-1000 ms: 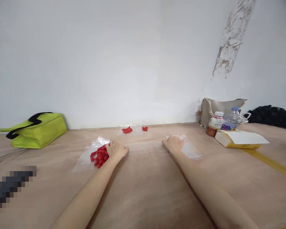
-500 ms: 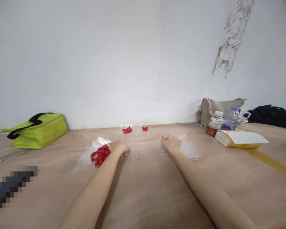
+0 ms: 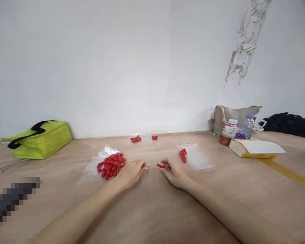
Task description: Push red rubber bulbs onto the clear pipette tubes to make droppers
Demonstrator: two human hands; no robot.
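A row of thin clear tubes (image 3: 155, 156) lies side by side on the table in front of my hands. My right hand (image 3: 176, 172) pinches one small red bulb (image 3: 160, 165), its narrow shape pointing toward the left hand. At the near edge of the row, my left hand (image 3: 135, 172) has thumb and fingers pressed together; a thin clear thing may be at the tips, too small to make out. Beside the left hand is a large pile of red bulbs (image 3: 110, 166) on clear plastic bags (image 3: 87, 173). A smaller group of red bulbs (image 3: 183, 156) lies right of the row.
More clear bags (image 3: 200, 157) lie at the right. Near the wall are a bag with red bulbs (image 3: 136, 139) and a small loose cluster (image 3: 155, 138). A lime-green bag (image 3: 44, 140) stands left; bottles (image 3: 228, 133) and a tissue pack (image 3: 256, 149) stand right.
Both hands have moved inward and nearer to me, from the two ends of the tube row to its near middle. A red bulb now shows in the right hand's fingers.
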